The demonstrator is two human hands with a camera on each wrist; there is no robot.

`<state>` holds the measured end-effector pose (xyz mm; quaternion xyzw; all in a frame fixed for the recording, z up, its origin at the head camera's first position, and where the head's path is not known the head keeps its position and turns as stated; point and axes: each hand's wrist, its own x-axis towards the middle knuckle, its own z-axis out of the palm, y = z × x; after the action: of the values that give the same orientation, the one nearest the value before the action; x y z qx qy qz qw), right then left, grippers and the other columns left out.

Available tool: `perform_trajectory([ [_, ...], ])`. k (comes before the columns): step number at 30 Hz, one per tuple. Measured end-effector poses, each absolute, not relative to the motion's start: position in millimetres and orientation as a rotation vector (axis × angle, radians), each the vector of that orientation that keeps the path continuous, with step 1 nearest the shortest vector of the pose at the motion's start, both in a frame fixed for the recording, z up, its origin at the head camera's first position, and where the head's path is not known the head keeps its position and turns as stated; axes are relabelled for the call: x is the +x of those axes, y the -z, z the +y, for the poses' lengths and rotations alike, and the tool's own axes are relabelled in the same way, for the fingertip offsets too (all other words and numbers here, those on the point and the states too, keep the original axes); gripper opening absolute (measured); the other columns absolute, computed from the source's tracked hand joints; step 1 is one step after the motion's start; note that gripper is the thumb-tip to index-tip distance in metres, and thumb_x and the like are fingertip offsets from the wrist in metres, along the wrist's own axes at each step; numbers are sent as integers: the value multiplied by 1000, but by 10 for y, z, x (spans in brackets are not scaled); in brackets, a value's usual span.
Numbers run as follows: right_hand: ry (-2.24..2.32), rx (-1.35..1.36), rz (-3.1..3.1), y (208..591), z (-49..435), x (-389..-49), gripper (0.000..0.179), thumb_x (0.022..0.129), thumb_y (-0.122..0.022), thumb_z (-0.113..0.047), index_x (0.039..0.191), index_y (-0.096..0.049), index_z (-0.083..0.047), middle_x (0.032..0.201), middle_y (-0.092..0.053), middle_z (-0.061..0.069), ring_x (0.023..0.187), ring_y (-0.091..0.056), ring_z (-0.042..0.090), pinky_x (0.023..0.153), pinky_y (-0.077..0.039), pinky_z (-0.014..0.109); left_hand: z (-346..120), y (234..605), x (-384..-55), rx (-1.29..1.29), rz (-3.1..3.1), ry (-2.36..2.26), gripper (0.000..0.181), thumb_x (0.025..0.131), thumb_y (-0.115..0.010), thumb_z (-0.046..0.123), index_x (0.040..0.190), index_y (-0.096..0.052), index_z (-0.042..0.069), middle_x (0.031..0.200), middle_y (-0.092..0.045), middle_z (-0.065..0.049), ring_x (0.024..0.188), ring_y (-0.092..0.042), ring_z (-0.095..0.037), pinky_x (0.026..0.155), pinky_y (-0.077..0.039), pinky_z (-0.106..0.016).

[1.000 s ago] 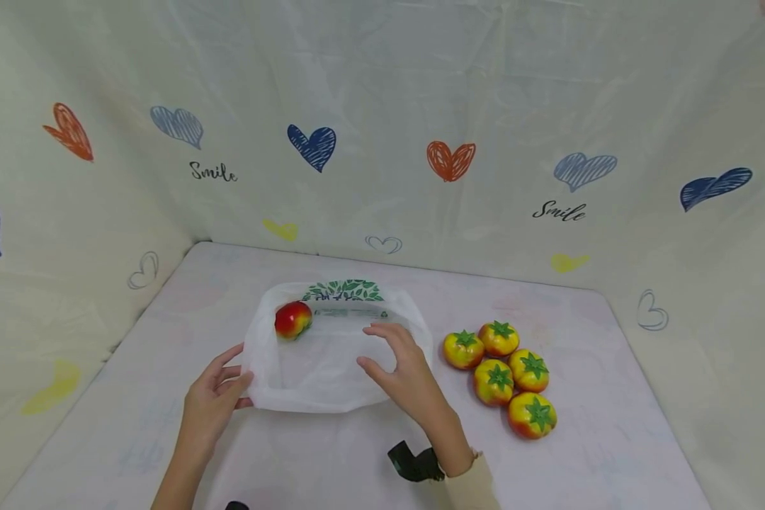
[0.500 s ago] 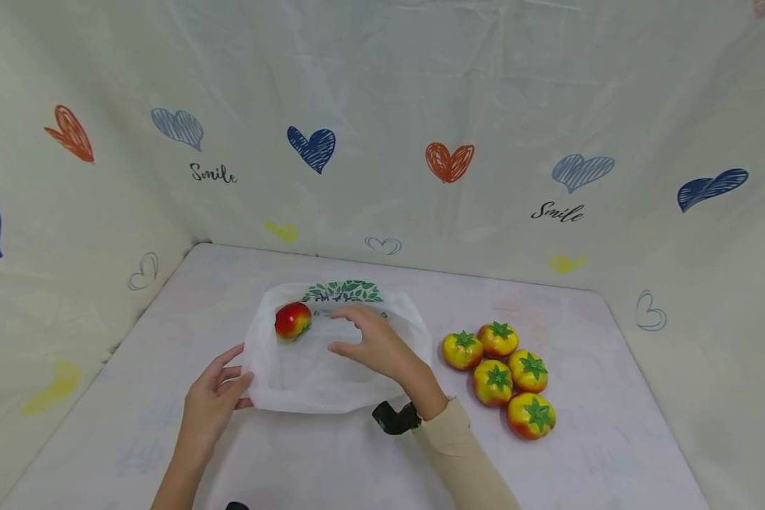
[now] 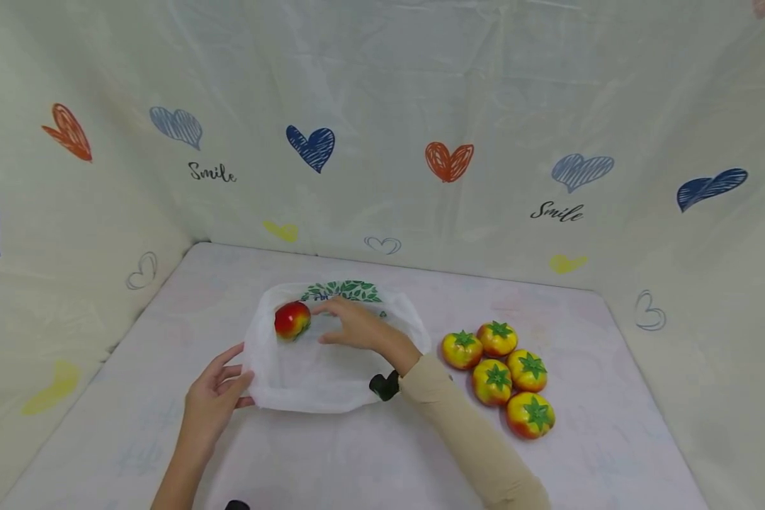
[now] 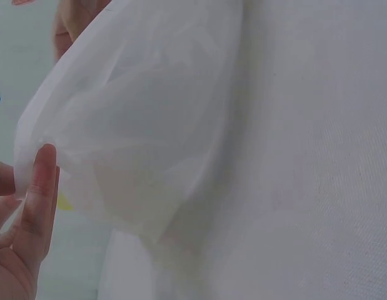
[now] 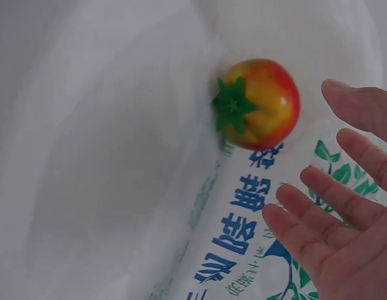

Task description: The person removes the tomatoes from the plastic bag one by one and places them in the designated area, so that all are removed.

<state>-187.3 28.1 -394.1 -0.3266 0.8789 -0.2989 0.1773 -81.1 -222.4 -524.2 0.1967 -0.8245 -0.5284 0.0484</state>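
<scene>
A white plastic bag (image 3: 306,400) with green leaf print lies on the table with its mouth open upward. Its left rim is pinched between the thumb and fingers of my left hand (image 3: 213,393); the left wrist view shows those fingers (image 4: 38,206) against the thin plastic. Inside, toward the left back, sits a red and yellow tomato (image 3: 292,320), whose green star-shaped leaf (image 5: 234,105) shows in the right wrist view. My right hand (image 3: 355,326) reaches over the bag's mouth, fingers spread and holding nothing, with its fingertips just right of the tomato.
Several more yellow-red tomatoes (image 3: 499,382) with green tops stand grouped on the table (image 3: 612,439), right of the bag. Behind the table hangs a pale curtain (image 3: 382,85) printed with hearts. A beige sleeve (image 3: 472,439) covers my right forearm.
My right hand has moved left and slightly away from me across the bag, up to the tomato inside it. My left hand and the other tomatoes have stayed put.
</scene>
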Motion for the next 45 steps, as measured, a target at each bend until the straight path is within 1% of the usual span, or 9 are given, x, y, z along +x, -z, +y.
perform_trajectory([
  [5, 693, -925, 2491, 4063, 162, -1961, 54, 87, -66, -24, 137, -45, -18, 145, -40, -3, 136, -34, 15, 111, -33, 30, -2224, 5225, -806, 583, -2506, 1622, 56, 82, -62, 52, 133, -41, 47, 113, -61, -1, 84, -68, -12, 63, -58, -27],
  [9, 617, -941, 2522, 4136, 80, -2000, 63, 87, -66, -24, 142, -37, -19, 148, -35, -1, 137, -32, 16, 112, -31, 30, -2212, 5205, -790, 572, -2511, 1629, 55, 83, -61, 50, 134, -41, 46, 113, -61, -1, 84, -68, -11, 64, -58, -26],
  [12, 582, -979, 2568, 4182, 24, -2036, 68, 86, -67, -23, 144, -32, -21, 148, -34, 3, 136, -33, 18, 112, -31, 30, -2202, 5192, -780, 576, -2505, 1639, 54, 84, -62, 48, 134, -41, 46, 113, -61, -2, 83, -68, -11, 63, -58, -26],
  [15, 557, -1033, 2617, 4231, -25, -2078, 70, 85, -68, -21, 145, -31, -22, 145, -37, 4, 132, -38, 18, 111, -32, 28, -2190, 5171, -768, 569, -2485, 1661, 54, 84, -64, 44, 133, -43, 44, 113, -61, -3, 81, -68, -11, 62, -58, -27],
  [18, 512, -1080, 2646, 4268, -65, -2111, 69, 85, -68, -19, 144, -33, -23, 142, -40, 3, 129, -41, 17, 110, -33, 26, -2182, 5144, -753, 553, -2471, 1681, 54, 84, -66, 40, 133, -44, 43, 112, -62, -4, 81, -68, -12, 61, -58, -27],
  [22, 476, -1107, 2658, 4316, -102, -2130, 67, 86, -67, -19, 144, -34, -26, 143, -39, 3, 131, -39, 17, 111, -32, 28, -2179, 5135, -742, 554, -2481, 1663, 54, 84, -65, 40, 133, -43, 43, 112, -62, -4, 81, -68, -11, 62, -58, -27],
  [29, 333, -1146, 2745, 4392, -162, -2154, 64, 87, -66, -27, 142, -35, -29, 141, -42, 1, 129, -41, 16, 110, -34, 28, -2202, 5170, -751, 570, -2492, 1646, 54, 84, -65, 42, 133, -43, 44, 112, -62, -2, 81, -67, -10, 62, -58, -27],
  [37, 220, -1200, 2818, 4498, -218, -2141, 57, 90, -60, -33, 141, -34, -28, 136, -48, 0, 122, -49, 15, 107, -38, 26, -2216, 5174, -723, 542, -2490, 1644, 54, 84, -64, 44, 133, -43, 45, 111, -62, -2, 81, -68, -10, 62, -58, -27],
  [45, 105, -1230, 2858, 4498, -260, -2146, 56, 89, -62, -30, 139, -37, -27, 134, -50, -2, 120, -50, 14, 106, -38, 26, -2238, 5186, -729, 538, -2471, 1654, 54, 84, -65, 41, 133, -44, 44, 111, -62, -3, 81, -68, -10, 62, -58, -27],
])
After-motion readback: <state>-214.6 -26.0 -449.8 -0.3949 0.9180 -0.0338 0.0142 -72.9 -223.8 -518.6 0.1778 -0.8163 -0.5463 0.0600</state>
